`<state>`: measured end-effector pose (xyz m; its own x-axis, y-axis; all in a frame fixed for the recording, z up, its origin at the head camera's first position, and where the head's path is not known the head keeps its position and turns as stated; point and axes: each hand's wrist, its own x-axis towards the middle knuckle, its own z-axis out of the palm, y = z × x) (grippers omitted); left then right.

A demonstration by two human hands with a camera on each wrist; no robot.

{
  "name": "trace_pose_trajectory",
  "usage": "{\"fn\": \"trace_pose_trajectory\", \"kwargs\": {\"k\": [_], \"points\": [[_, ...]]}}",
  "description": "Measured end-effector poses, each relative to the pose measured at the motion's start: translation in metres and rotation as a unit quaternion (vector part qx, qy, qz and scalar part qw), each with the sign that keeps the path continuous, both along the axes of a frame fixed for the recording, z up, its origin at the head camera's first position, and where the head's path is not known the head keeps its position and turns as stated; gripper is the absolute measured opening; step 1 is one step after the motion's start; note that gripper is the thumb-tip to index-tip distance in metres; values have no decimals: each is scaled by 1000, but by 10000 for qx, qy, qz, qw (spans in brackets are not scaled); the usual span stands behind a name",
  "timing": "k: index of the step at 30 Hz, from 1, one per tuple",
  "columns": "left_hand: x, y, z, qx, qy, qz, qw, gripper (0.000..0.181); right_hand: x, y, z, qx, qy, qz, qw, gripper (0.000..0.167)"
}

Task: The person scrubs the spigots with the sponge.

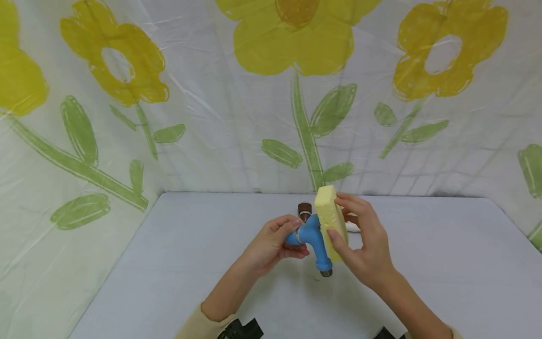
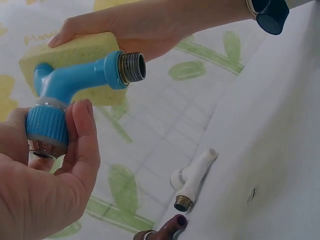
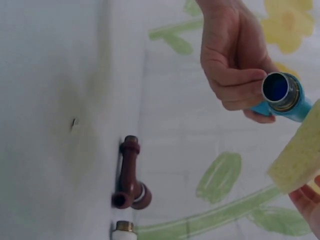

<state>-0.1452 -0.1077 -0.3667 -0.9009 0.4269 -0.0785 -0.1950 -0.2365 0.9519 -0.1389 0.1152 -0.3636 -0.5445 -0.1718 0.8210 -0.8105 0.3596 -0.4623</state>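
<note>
A blue faucet (image 1: 312, 238) with a threaded metal end is held up above the table. My left hand (image 1: 273, 242) grips its ribbed collar (image 2: 46, 123) between thumb and fingers. Against the faucet's side stands a yellow sponge (image 1: 331, 221), a thick block. My right hand (image 1: 366, 240) holds this sponge by its edges, thumb on the near side and fingers on the far side. In the left wrist view the sponge lies behind the faucet's body. The right wrist view shows only the fingertips of my right hand at the right edge.
Behind my hands on the white table (image 1: 190, 263) lie a brown faucet (image 3: 130, 175) and a white faucet (image 2: 192, 177), close together. A small dark speck (image 1: 316, 278) is on the table surface. A flowered sheet (image 1: 211, 117) hangs along the table's back edge.
</note>
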Motion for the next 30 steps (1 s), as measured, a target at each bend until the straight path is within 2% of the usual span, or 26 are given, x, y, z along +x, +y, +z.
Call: {"fn": "trace_pose_trajectory", "kwargs": {"k": [6, 12, 15, 19, 26, 30], "points": [[-2, -1, 1, -16, -77, 222, 9997, 21, -1, 0, 0, 133, -101, 56, 9998, 61], [-6, -6, 7, 249, -276, 642, 9972, 24, -1, -3, 0, 366, -144, 273, 9989, 60], [-7, -7, 9, 385, -301, 741, 9961, 24, -2, -3, -1, 450, -105, 428, 9980, 55], [-8, -8, 9, 349, -230, 644, 9970, 24, -2, -2, -2, 533, -164, 473, 9973, 52], [-9, -18, 10, -202, 113, 243, 9994, 28, -3, 1, 1, 595, -191, 323, 9975, 49], [-9, -18, 11, -202, 140, 311, 9992, 22, -1, 1, 2, 655, -260, 325, 9970, 48]]}}
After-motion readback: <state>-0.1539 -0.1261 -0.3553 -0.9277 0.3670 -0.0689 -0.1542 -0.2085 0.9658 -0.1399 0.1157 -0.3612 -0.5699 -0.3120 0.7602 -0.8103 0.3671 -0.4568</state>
